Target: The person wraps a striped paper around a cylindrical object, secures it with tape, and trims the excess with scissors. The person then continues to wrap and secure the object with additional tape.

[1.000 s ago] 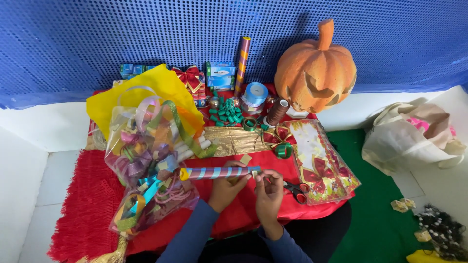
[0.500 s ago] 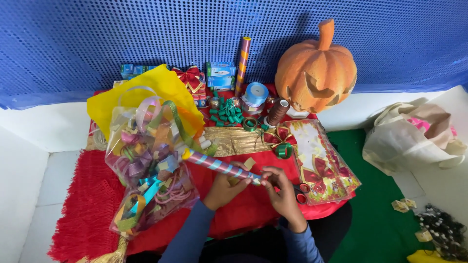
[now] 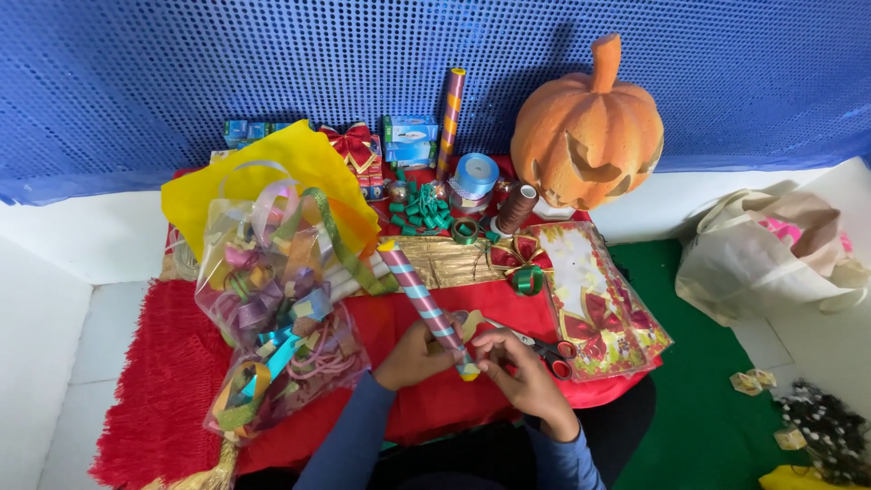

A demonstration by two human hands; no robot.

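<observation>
Hands (image 3: pixel 472 358) gripping striped roll (image 3: pixel 426 304), blue boxes (image 3: pixel 410 139) behind

A blue dotted wall (image 3: pixel 227 63) backs a white floor (image 3: pixel 54 318) with a green mat (image 3: pixel 699 363).

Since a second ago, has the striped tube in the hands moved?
Yes. The striped tube lay level in front of the gold tray; its far end has swung up toward the yellow sheet, with both hands at its near end.
</observation>
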